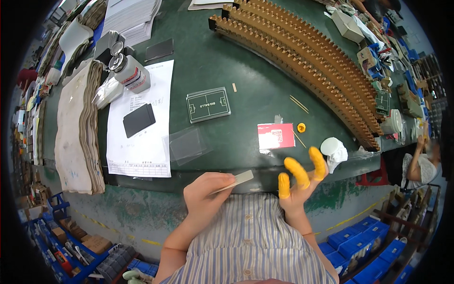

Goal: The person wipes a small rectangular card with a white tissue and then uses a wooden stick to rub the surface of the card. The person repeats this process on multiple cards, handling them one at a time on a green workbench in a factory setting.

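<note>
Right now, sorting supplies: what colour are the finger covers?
Yellow-orange, on the right hand; head view.

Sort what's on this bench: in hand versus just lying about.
In hand:
left hand gripping a thin grey panel
right hand in yellow finger cots, holding nothing

Lying about:
green pitch-printed plate
clear sheet
red packet
black slab
wooden racks

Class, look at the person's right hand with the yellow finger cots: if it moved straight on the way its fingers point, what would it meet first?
The right hand points up and away toward the table. Its fingers would probably first reach the white crumpled cloth at the table edge, though depth is hard to judge here.
</note>
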